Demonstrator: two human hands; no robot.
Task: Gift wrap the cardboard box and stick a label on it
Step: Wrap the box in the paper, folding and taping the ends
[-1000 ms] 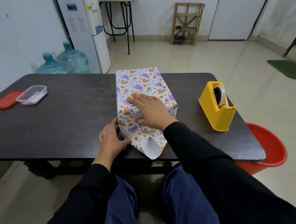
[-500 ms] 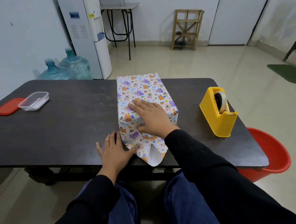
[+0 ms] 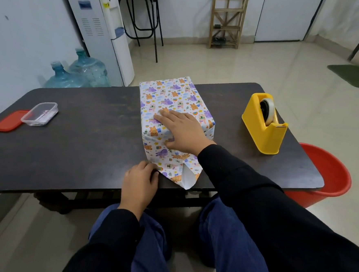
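The cardboard box [image 3: 172,101] is papered, its near flap [image 3: 180,175] open: my right hand [image 3: 183,132] presses on top, fingers flat; my left hand [image 3: 140,182] curls its fingers at the flap, grasp indeterminate; taping and label pending.

Paper-wrapped box [image 3: 172,99], near end unfolded

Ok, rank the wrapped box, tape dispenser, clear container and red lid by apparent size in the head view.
1. wrapped box
2. tape dispenser
3. clear container and red lid: they look about alike, so not ranked.
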